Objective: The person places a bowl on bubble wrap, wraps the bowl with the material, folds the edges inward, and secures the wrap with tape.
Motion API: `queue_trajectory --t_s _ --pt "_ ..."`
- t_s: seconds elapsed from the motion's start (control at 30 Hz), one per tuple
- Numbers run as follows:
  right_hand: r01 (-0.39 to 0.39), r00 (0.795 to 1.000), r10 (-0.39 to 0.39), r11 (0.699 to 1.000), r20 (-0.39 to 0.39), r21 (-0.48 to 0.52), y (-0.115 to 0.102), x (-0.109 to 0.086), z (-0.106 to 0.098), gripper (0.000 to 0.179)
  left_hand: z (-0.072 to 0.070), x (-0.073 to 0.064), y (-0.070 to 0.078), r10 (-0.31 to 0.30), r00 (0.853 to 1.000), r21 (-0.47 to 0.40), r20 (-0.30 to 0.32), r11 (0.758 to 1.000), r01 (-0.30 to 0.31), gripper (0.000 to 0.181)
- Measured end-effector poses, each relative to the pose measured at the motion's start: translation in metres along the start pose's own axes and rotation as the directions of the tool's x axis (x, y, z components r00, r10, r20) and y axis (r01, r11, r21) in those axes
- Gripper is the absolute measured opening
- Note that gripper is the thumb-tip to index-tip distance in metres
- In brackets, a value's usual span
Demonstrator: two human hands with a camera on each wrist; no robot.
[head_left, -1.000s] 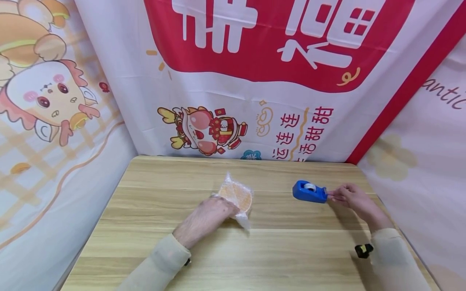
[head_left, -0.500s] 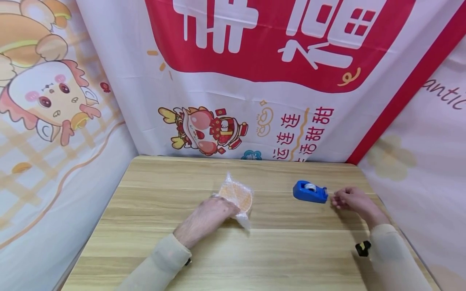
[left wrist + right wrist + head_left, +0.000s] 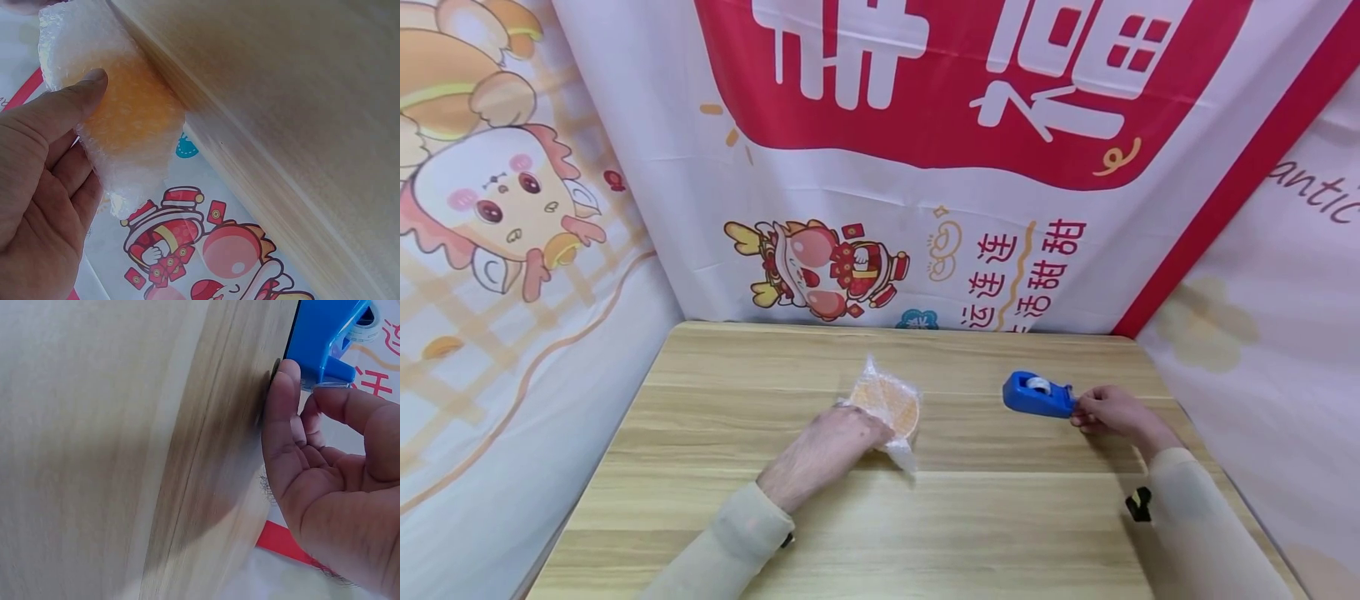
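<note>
My left hand (image 3: 831,446) holds a bubble-wrapped package (image 3: 887,403) on the table. Through the wrap shows a round orange thing, its kind unclear. In the left wrist view the thumb lies across the package (image 3: 128,119) and the other fingers curl at its edge. At the right, a blue tape dispenser (image 3: 1036,395) with a roll of clear tape (image 3: 1038,384) stands on the table. My right hand (image 3: 1112,410) is at its cutter end. The right wrist view shows thumb and forefinger pinching the clear tape's end (image 3: 332,384), with another fingertip beside the dispenser's base (image 3: 319,337).
The wooden table (image 3: 985,525) ends at a printed cloth backdrop (image 3: 925,200) behind it. Cloth also hangs along the left and right sides. A small black device with a yellow mark (image 3: 1138,504) is at the right wrist.
My right hand drew back slightly to the right from the dispenser, then came left again to its cutter end. The left hand and the wrapped package have stayed in place.
</note>
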State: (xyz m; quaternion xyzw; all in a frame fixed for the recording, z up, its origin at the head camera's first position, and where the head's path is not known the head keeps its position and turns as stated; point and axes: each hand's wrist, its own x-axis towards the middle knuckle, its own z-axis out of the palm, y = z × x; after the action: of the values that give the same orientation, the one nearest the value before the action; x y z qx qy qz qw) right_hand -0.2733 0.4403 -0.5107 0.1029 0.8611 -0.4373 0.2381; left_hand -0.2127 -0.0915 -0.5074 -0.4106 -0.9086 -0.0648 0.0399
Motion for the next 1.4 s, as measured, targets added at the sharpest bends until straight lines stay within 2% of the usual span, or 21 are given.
queue_trajectory --t_s 0.17,0.37,0.4,0.47,0.57,0.67,0.8,0.9,1.03,1.2,1.4 --pt "0.003 1.0 -0.003 1.0 0.016 -0.01 -0.004 0.0 -0.002 0.036 0.0 0.002 -0.001 -0.01 1.0 0.002 0.018 1.0 0.01 0.027" --pt "0.002 0.995 -0.019 0.984 -0.096 -0.179 0.005 0.013 0.005 0.035 0.0 0.0 -0.003 -0.007 1.0 -0.032 0.016 0.999 0.008 0.029" --pt "0.005 0.994 -0.024 0.983 -0.106 -0.182 0.007 0.014 0.006 0.036 0.0 0.0 -0.003 -0.007 1.0 -0.035 0.013 0.999 0.008 0.029" --pt "0.023 0.995 -0.034 0.992 -0.09 -0.12 0.008 0.015 0.004 0.037 0.0 -0.001 -0.003 -0.009 1.0 -0.042 0.012 0.999 0.009 0.03" --pt "0.069 0.996 -0.069 0.998 -0.062 -0.004 0.006 0.009 -0.003 0.033 -0.001 -0.002 -0.002 -0.01 1.0 -0.04 0.008 0.999 0.011 0.03" --pt "0.124 0.989 -0.12 0.992 -0.08 0.039 0.001 -0.003 -0.013 0.029 0.0 -0.001 -0.001 -0.002 1.0 -0.034 0.0 0.999 0.002 0.028" --pt "0.196 0.971 -0.196 0.981 -0.139 -0.009 -0.013 -0.02 -0.023 0.026 0.001 0.001 0.0 0.009 1.0 -0.014 0.003 1.0 -0.009 0.025" --pt "0.231 0.958 -0.238 0.971 -0.157 -0.062 -0.029 -0.031 -0.022 0.026 0.001 0.001 -0.001 0.02 1.0 0.003 0.015 1.0 -0.02 0.024" --pt "0.241 0.946 -0.276 0.95 -0.169 -0.2 -0.055 -0.045 -0.011 0.026 -0.002 -0.001 -0.004 0.03 0.999 -0.025 0.037 0.999 -0.029 0.025" --pt "0.246 0.918 -0.338 0.896 -0.208 -0.371 -0.087 -0.057 0.017 0.024 -0.004 -0.002 -0.008 0.057 0.998 -0.055 0.033 0.997 -0.055 0.026" --pt "0.329 0.892 -0.419 0.859 -0.17 -0.393 -0.118 -0.064 0.057 0.016 -0.003 -0.002 -0.009 0.083 0.997 -0.049 -0.002 0.995 -0.083 0.025"
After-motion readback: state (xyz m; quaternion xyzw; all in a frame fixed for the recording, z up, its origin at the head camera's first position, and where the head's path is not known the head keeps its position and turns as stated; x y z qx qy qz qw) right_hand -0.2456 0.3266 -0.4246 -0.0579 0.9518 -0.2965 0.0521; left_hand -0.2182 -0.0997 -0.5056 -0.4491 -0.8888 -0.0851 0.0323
